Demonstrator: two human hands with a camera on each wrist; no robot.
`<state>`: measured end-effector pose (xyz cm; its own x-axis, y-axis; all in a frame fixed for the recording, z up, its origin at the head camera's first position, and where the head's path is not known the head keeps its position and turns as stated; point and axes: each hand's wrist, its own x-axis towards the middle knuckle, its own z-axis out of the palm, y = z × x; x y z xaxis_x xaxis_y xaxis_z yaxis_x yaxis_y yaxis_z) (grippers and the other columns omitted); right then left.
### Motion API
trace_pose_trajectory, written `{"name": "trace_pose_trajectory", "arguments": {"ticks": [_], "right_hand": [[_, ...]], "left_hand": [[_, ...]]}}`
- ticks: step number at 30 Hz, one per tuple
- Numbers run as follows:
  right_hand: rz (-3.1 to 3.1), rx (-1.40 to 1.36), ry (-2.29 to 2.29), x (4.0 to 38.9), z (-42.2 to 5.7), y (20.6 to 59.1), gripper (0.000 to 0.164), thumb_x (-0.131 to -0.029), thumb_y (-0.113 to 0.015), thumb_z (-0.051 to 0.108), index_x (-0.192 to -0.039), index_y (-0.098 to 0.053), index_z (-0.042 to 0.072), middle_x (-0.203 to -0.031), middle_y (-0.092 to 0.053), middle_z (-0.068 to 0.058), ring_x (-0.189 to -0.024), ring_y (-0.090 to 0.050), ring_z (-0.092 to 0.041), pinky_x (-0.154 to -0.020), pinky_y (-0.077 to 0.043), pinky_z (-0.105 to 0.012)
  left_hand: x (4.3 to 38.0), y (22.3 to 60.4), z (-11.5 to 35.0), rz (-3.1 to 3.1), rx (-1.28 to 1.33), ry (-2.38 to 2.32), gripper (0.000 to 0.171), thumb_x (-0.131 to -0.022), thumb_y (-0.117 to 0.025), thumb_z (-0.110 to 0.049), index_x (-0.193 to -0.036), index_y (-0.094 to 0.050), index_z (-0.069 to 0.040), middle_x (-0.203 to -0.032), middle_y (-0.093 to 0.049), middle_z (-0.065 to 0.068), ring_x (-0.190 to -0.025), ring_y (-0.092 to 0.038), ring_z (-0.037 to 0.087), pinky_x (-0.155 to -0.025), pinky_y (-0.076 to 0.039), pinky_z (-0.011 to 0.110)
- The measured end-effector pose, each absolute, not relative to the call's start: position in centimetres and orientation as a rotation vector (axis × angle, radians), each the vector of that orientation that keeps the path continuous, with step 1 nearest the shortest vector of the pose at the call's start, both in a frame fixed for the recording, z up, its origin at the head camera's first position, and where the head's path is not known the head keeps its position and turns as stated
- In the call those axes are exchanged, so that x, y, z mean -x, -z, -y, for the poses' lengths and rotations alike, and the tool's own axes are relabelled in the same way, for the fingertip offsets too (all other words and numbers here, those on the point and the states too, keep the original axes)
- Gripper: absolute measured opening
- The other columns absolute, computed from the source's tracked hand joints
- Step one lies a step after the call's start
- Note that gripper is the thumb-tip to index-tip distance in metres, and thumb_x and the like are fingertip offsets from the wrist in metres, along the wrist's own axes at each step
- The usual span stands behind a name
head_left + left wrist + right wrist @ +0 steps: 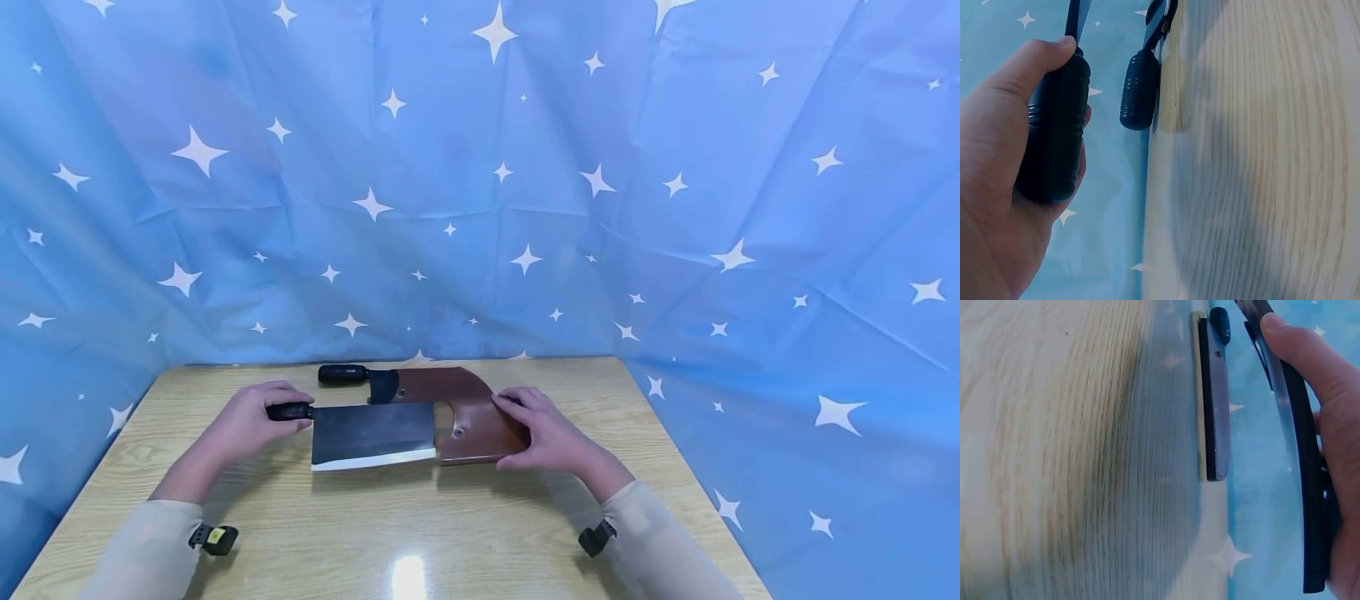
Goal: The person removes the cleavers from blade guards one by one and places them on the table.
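On the counter (375, 525), far side, lies a sheathed cleaver (429, 384). Nearer, the left grip (258, 419) holds a bare cleaver (373, 432); just right, the right grip (543, 429) pinches a brown sheath (487, 435). Lining them up seems underway; the next move likely calls for a straight, level slide.

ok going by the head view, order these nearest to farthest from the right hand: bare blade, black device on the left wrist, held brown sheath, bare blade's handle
1. Held brown sheath: in the right hand.
2. Bare blade: just left of the sheath.
3. Black handle: farther left, in the left hand.
4. Black device: lower left, on the left wrist.
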<state>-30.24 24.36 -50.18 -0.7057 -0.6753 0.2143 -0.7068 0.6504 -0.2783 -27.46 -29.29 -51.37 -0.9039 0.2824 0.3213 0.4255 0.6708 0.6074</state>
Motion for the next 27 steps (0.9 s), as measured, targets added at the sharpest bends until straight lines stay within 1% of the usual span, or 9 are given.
{"name": "trace_pose_trajectory", "arguments": {"ticks": [7, 12, 18, 23, 27], "right_hand": [[2.823, -1.121, -0.563, 30.3, -25.1, 50.3, 0.111, -0.077, -0.100, 0.055, -0.167, -0.051, 0.011, -0.164, -0.050, -0.008, -0.152, -0.042, -0.029, -0.122, -0.042, -0.055], [2.849, -1.096, -0.608, 30.3, -25.7, 50.5, 0.111, -0.075, -0.103, 0.049, -0.166, -0.052, 0.012, -0.163, -0.050, -0.007, -0.152, -0.043, -0.031, -0.121, -0.043, -0.057], [2.918, -1.060, -0.666, 30.1, -26.2, 50.7, 0.111, -0.076, -0.103, 0.049, -0.168, -0.050, 0.018, -0.166, -0.048, -0.007, -0.154, -0.042, -0.032, -0.122, -0.043, -0.058], [2.934, -1.068, -0.687, 30.1, -26.3, 51.0, 0.110, -0.077, -0.102, 0.049, -0.167, -0.051, 0.014, -0.166, -0.048, -0.009, -0.153, -0.042, -0.035, -0.121, -0.042, -0.059], [2.955, -1.069, -0.697, 30.0, -26.5, 51.4, 0.112, -0.076, -0.102, 0.052, -0.167, -0.050, 0.012, -0.166, -0.048, -0.009, -0.152, -0.043, -0.034, -0.122, -0.042, -0.059]], "left_hand": [[27.3, 51.5, 29.9, 2.694, 0.557, 1.008, 0.030, -0.093, -0.094, -0.024, -0.121, -0.086, -0.018, -0.118, -0.078, 0.004, -0.104, -0.074, 0.028, -0.080, -0.062, 0.035], [27.3, 51.7, 30.3, 2.706, 0.543, 1.012, 0.030, -0.092, -0.094, -0.025, -0.120, -0.086, -0.018, -0.119, -0.078, 0.004, -0.105, -0.074, 0.029, -0.080, -0.061, 0.035], [27.2, 52.0, 30.7, 2.707, 0.569, 1.031, 0.033, -0.091, -0.095, -0.021, -0.121, -0.085, -0.012, -0.114, -0.078, 0.002, -0.099, -0.073, 0.023, -0.078, -0.061, 0.031], [27.2, 52.5, 30.9, 2.701, 0.588, 1.049, 0.034, -0.089, -0.096, -0.015, -0.120, -0.085, -0.010, -0.110, -0.078, -0.002, -0.097, -0.074, 0.018, -0.079, -0.062, 0.030], [27.2, 52.9, 30.9, 2.725, 0.587, 1.069, 0.032, -0.089, -0.096, -0.017, -0.120, -0.086, -0.011, -0.109, -0.077, -0.005, -0.096, -0.074, 0.016, -0.078, -0.061, 0.029]]}}
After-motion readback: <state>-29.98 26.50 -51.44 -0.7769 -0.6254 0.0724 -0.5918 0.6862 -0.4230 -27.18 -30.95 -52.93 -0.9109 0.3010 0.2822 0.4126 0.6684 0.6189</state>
